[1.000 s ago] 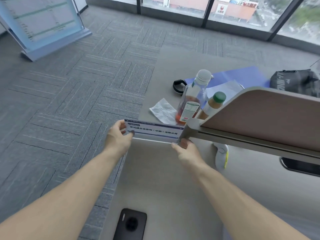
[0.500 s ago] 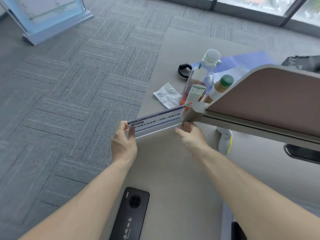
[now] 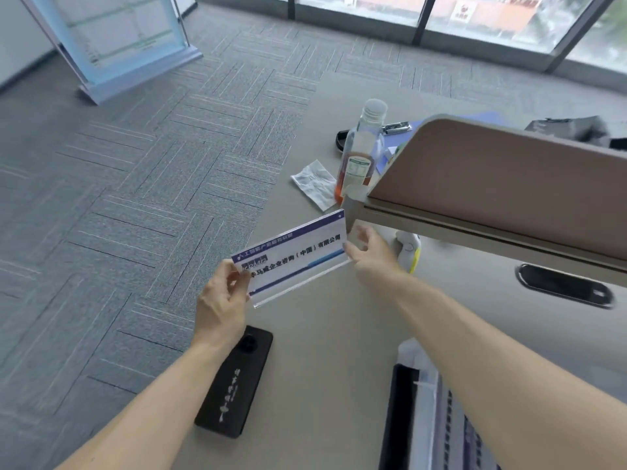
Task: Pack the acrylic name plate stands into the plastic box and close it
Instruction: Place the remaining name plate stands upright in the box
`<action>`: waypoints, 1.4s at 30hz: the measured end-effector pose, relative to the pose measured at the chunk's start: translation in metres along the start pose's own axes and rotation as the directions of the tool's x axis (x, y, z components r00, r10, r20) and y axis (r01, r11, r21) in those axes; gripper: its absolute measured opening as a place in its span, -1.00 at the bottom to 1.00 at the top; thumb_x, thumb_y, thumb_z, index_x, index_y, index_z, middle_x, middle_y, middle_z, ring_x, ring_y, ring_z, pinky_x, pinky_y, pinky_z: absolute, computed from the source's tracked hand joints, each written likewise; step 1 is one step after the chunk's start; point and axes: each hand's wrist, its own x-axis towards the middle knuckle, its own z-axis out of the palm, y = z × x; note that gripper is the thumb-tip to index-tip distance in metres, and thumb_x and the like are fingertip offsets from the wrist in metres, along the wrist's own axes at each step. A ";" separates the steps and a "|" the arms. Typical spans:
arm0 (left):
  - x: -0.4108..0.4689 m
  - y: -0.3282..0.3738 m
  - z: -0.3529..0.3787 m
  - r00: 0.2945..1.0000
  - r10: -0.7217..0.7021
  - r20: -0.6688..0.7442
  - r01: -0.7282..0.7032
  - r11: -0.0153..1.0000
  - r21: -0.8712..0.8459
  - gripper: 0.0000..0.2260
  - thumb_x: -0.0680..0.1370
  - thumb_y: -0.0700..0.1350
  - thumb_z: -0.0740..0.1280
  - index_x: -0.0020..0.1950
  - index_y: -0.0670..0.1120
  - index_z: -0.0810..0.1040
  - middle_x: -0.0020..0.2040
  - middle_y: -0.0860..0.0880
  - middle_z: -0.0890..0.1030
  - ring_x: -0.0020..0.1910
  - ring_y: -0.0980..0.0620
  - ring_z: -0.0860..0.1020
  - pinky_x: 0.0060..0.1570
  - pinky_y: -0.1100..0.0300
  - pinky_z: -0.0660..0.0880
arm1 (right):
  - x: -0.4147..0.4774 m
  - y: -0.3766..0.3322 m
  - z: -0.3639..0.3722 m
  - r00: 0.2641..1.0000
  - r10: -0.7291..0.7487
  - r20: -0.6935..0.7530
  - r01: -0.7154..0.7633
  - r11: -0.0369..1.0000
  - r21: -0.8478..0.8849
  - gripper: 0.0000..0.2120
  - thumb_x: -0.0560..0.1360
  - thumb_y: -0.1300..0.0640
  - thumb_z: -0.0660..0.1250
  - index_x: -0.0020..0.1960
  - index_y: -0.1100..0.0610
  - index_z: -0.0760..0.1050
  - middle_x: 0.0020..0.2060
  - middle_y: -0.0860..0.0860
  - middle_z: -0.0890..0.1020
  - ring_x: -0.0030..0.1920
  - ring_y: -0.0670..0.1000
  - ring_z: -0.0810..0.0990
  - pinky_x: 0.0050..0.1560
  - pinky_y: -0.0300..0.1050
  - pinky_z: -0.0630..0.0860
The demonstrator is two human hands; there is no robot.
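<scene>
Clear acrylic name plate stand (image 3: 294, 256) hangs tilted above the table (image 3: 325, 351), pinched at its ends between left hand (image 3: 220, 300) fingers and right hand (image 3: 371, 257) fingertips.

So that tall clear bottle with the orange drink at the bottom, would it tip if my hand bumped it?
Probably yes. The bottle is tall and narrow and looks mostly empty, so it is likely light and easy to topple. Its round body would probably roll along the table once down. The cap looks on, so spilling seems unlikely.
</scene>
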 end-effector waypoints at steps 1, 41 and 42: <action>-0.009 0.006 -0.005 1.000 -0.008 0.030 0.009 0.999 -0.036 -0.75 0.64 0.15 0.25 -0.06 -0.02 0.45 -0.13 0.01 0.63 -0.16 -0.04 0.72 -0.15 0.05 0.64 | -0.009 -0.001 -0.010 0.999 -0.036 0.012 0.036 0.999 -0.006 -0.52 0.62 0.04 0.29 0.51 0.06 0.31 0.43 -0.01 0.46 0.42 0.05 0.45 0.37 -0.07 0.40; -0.294 0.306 0.198 0.720 0.099 0.687 -0.027 0.993 -0.115 -0.85 0.62 -0.16 0.38 0.18 -0.10 0.65 0.02 -0.08 0.76 -0.02 -0.09 0.75 0.04 -0.16 0.67 | -0.313 0.167 -0.314 0.944 0.192 -0.268 -0.089 0.931 0.355 -0.58 0.55 0.08 0.40 0.38 0.06 0.42 0.17 -0.03 0.63 0.13 -0.02 0.64 0.17 0.16 0.62; -0.298 0.303 0.203 0.710 0.041 0.703 -0.009 0.999 -0.049 -0.86 0.63 -0.15 0.37 0.17 -0.11 0.65 0.01 -0.08 0.76 -0.02 -0.08 0.75 0.05 -0.14 0.67 | -0.312 0.178 -0.307 0.937 0.225 -0.268 -0.112 0.919 0.379 -0.65 0.56 0.10 0.39 0.33 0.06 0.46 0.14 -0.04 0.64 0.13 -0.02 0.64 0.18 0.16 0.61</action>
